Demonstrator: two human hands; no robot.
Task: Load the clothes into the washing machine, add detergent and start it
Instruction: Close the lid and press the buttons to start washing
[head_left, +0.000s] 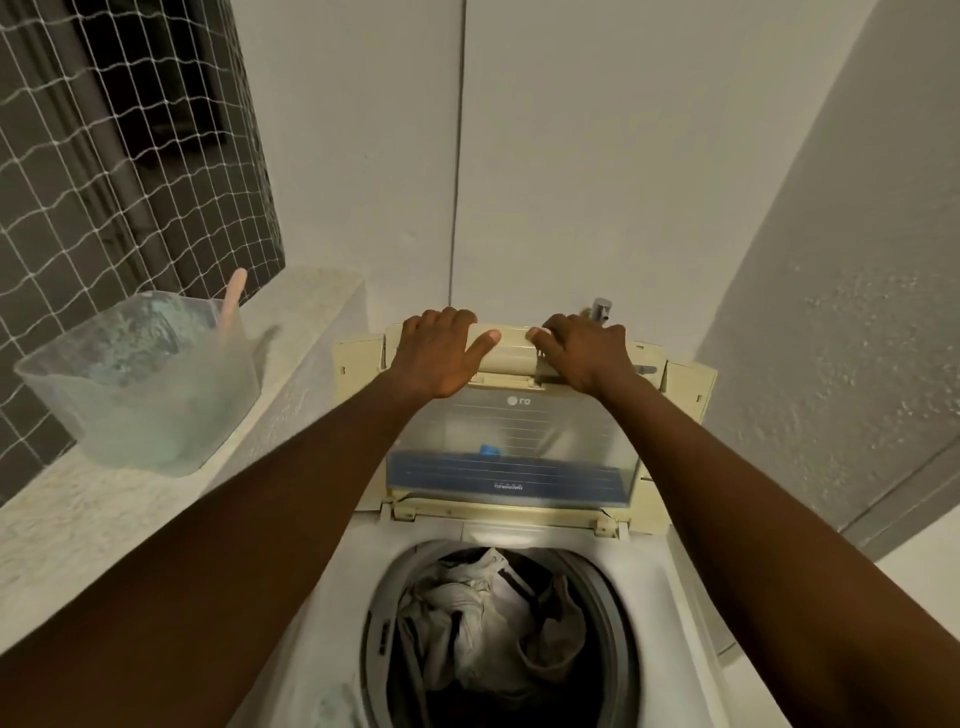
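Observation:
A white top-loading washing machine (670, 587) stands below me with its folding lid (511, 441) raised upright at the back. Pale grey and beige clothes (483, 618) lie crumpled in the drum. My left hand (441, 351) grips the cream top edge of the lid on its left side, fingers curled over it. My right hand (587, 353) grips the same edge on the right. A translucent detergent tub (140, 389) with pale powder and a pink scoop handle (232, 299) sits on the ledge to the left.
A speckled stone ledge (67, 519) runs along the left under a netted window (119, 156). White walls close in behind and to the right. A metal tap (601, 310) sticks out behind the lid.

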